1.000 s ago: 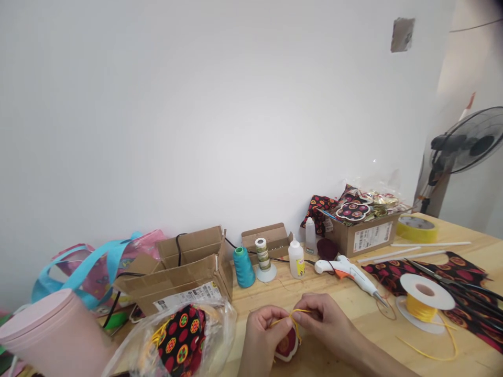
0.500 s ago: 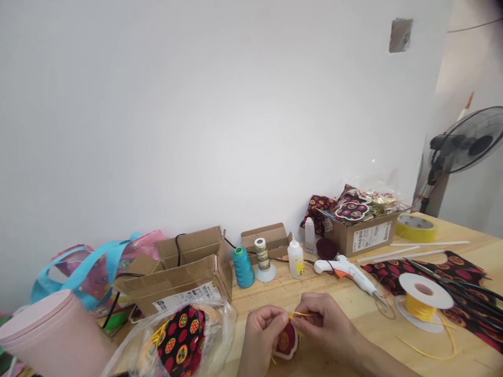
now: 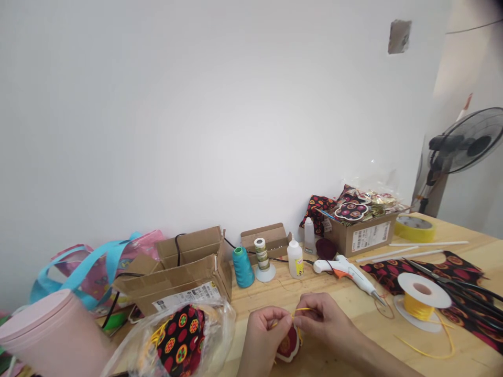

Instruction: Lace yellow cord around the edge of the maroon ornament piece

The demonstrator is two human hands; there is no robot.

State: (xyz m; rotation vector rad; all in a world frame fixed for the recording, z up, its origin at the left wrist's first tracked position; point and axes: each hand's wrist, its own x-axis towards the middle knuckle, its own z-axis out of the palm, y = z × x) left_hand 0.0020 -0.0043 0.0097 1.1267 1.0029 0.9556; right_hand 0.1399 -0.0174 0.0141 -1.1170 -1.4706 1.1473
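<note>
My left hand [image 3: 264,335] and my right hand [image 3: 324,324] meet low in the middle over the wooden table [image 3: 353,314]. Both pinch a thin yellow cord [image 3: 302,311] between thumb and fingers. Under them hangs a small red padded ornament [image 3: 288,345] with a white edge, tied to that cord. The fingers of both hands are closed.
A white glue gun [image 3: 348,272], glue bottle [image 3: 295,257], teal thread cone [image 3: 243,266] and yellow cord spool [image 3: 422,298] lie behind the hands. Open cardboard boxes [image 3: 184,272], a plastic bag of patterned fabric [image 3: 181,335], a pink tub [image 3: 51,335], scissors [image 3: 451,280] and a fan [image 3: 463,141] surround them.
The hands stay pinched on the yellow cord with small finger shifts; the red ornament has dropped slightly lower between them. The view has shifted a little.
</note>
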